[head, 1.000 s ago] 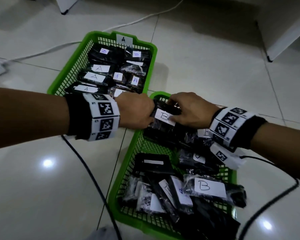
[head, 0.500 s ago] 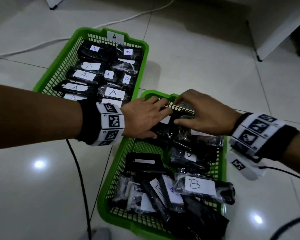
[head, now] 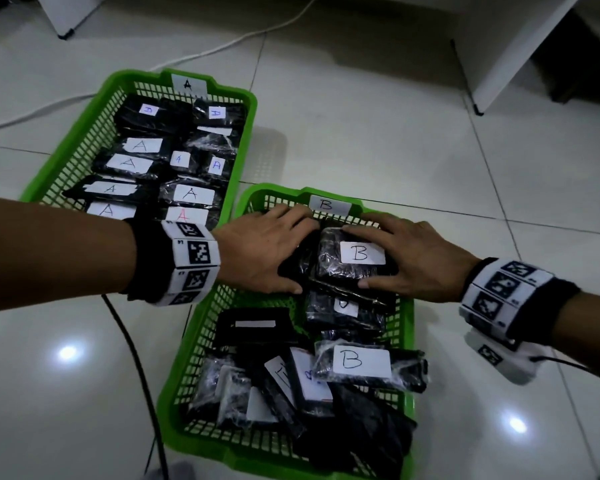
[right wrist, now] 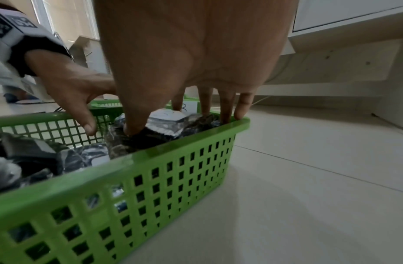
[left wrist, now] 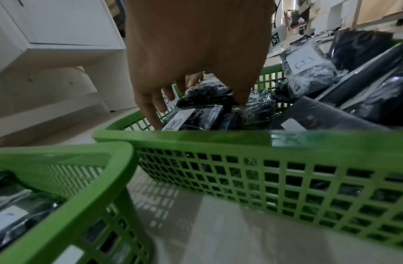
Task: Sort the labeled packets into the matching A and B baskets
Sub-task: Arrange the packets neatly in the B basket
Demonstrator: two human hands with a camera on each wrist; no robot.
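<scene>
Left hand (head: 264, 251) fingers spread, flat beside B packet (head: 355, 256); right hand (head: 413, 258) pinches it, thumb against fingers, at B basket (head: 201, 327) far edge. Risk: slick wrap slips, packet slides off pile.

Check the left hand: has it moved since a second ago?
Yes. The left hand has reached rightward across the left wall of the B basket toward its far rim, fingers now straightened.

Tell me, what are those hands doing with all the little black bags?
A person is sorting labeled packets into two green baskets. The right hand holds a packet marked B at the far end of the B basket, and the left hand rests on the dark packets beside it. The A basket is filled with A packets.
</scene>
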